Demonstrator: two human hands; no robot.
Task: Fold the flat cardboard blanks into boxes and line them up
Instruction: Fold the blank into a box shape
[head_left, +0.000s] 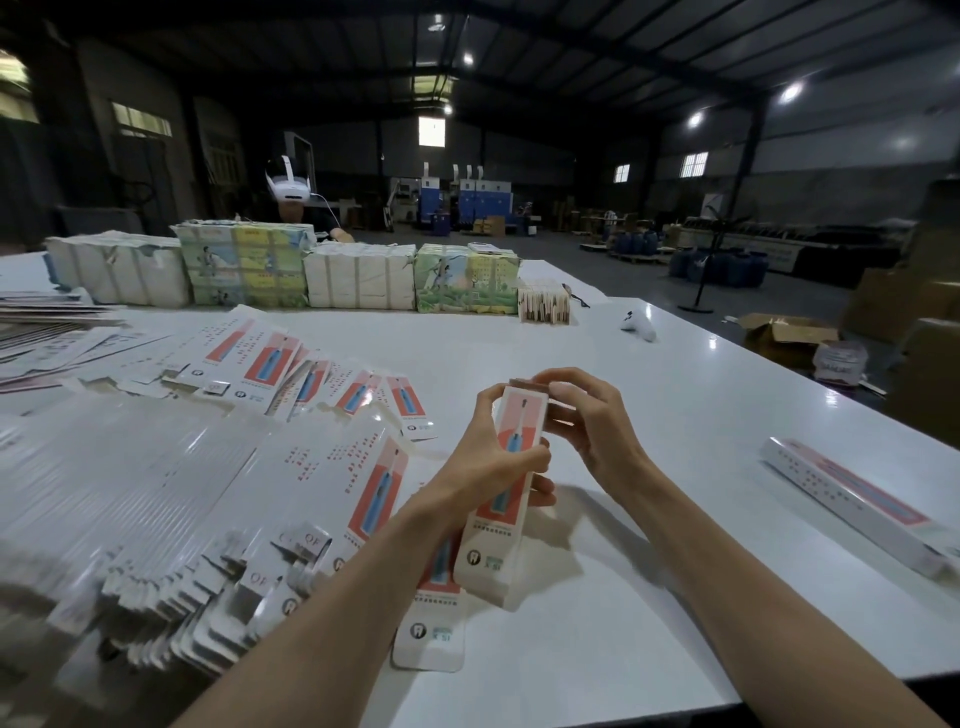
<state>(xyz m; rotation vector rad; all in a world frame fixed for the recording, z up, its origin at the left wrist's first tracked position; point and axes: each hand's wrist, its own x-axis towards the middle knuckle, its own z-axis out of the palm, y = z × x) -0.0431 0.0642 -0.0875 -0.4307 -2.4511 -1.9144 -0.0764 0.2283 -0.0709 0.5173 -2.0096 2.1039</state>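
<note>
Left hand (493, 462) grips the toothbrush box (491, 545) mid-body, just above the table (649, 597), near centre. Right hand (592, 431) pinches its far end flap. Keep the body square, tuck the flap fully in, then lay it beside the finished box (857, 506) at right.

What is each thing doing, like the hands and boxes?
Long white-and-red cardboard box: folded, held tilted.
Left hand: grips its middle.
Right hand: pinches its top end.
Flat white cardboard blanks: unfolded, fanned out.
Other white cardboard box: folded, lying down.
Brown floor carton: flaps open.
</note>
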